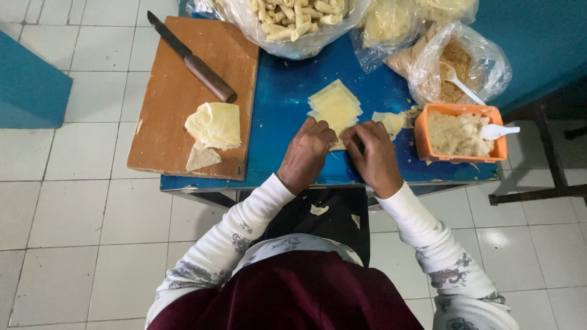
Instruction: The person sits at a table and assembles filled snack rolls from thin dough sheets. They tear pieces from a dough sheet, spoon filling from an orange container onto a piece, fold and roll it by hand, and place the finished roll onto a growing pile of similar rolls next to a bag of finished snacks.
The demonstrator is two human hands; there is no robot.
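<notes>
- A single view, from a camera worn on the person's head, looking almost straight down.
- It faces the blue tabletop [287, 91], which fills the upper middle of the frame; the person's lap lies below it.
- It sits close, at arm's reach above the tabletop.
- White floor tiles [85, 214] surround the tabletop on both sides.

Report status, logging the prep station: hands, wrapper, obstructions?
Left hand and right hand pressing one pastry wrapper. Wrapper stack just beyond. Nothing blocking.
</notes>
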